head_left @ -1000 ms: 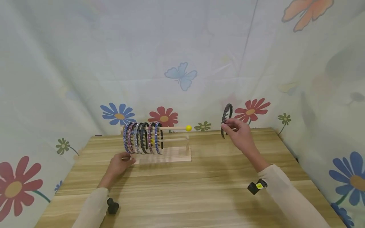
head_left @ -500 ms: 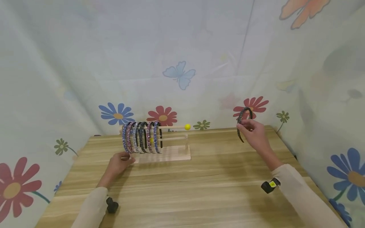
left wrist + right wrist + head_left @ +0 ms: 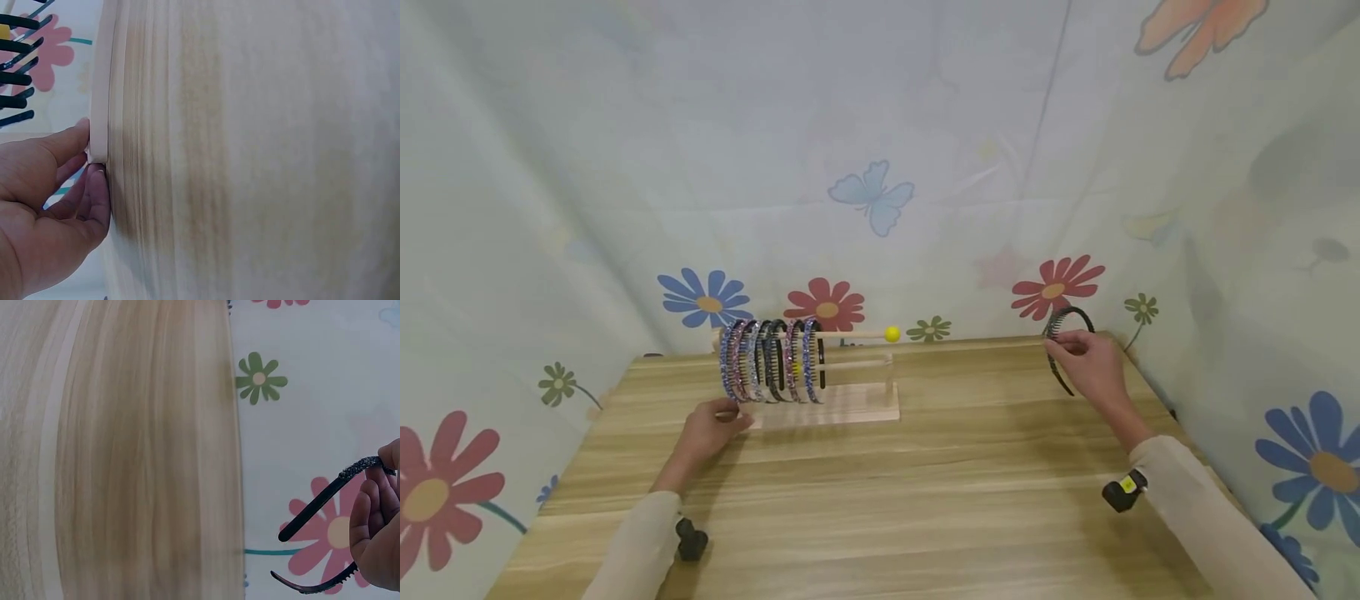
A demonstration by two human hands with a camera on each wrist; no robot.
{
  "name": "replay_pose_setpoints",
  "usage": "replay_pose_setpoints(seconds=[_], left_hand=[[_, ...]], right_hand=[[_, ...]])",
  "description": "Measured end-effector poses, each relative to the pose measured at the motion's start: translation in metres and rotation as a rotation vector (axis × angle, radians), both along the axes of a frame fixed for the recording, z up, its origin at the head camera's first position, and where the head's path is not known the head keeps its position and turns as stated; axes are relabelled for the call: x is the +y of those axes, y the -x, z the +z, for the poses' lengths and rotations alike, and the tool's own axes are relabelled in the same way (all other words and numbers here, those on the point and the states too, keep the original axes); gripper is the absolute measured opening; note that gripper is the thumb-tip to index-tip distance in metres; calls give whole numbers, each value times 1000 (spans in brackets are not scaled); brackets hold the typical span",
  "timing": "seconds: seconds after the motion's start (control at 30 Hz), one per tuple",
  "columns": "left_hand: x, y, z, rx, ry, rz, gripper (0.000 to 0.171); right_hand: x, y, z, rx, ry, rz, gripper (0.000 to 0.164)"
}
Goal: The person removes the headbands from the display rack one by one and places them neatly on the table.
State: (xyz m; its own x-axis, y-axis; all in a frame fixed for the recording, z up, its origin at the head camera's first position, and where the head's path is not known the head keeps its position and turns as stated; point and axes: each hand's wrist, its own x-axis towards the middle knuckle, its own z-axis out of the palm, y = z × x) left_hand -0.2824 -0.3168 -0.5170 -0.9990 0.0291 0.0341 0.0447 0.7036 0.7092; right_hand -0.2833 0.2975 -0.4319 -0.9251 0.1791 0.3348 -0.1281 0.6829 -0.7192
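Observation:
In the head view my right hand point(image 3: 1099, 372) pinches a black toothed headband point(image 3: 1056, 323) above the table's far right part. The right wrist view shows its glittery dark covering and two plain black ends point(image 3: 312, 509) pointing away from the fingers. At left, my left hand point(image 3: 703, 432) grips the near left corner of a wooden headband stand point(image 3: 867, 405), thumb on one face of the base point(image 3: 100, 81) and fingers curled at its end. Several sparkly headbands point(image 3: 810, 360), blue, pink, silver and dark, hang side by side on the stand's upper rod.
A yellow ball point(image 3: 892, 334) caps the right end of the upper rod. Below it runs a lower rod point(image 3: 853, 364). The wood-grain table point(image 3: 880, 500) meets a flower-printed cloth backdrop point(image 3: 955, 250) behind and at both sides.
My right hand has carried the black headband rightward and lower, away from the stand, and the headband has turned to show more of its arch. The left hand stays at the stand's corner.

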Motion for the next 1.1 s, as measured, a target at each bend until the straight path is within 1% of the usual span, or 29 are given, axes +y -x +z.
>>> replay_pose_setpoints(seconds=[0.17, 0.4, 0.63, 0.8, 1.0, 1.1], left_hand=[[-2, 1, -1, 13, 3, -4, 37], [-3, 3, -4, 25, 9, -3, 33], [-2, 2, -2, 15, 7, -9, 34], [-1, 0, -1, 8, 1, -4, 33], [-1, 1, 0, 12, 0, -8, 32], [-2, 1, 0, 7, -4, 0, 32]], right_hand=[[7, 6, -11, -1, 0, -32, 38], [16, 9, -26, -53, -40, -66, 35], [23, 15, -41, -43, -51, -112, 29], [29, 18, -50, -40, -82, -134, 28], [33, 19, -55, -108, -93, -167, 29], [34, 20, -56, -133, -94, -177, 30]])
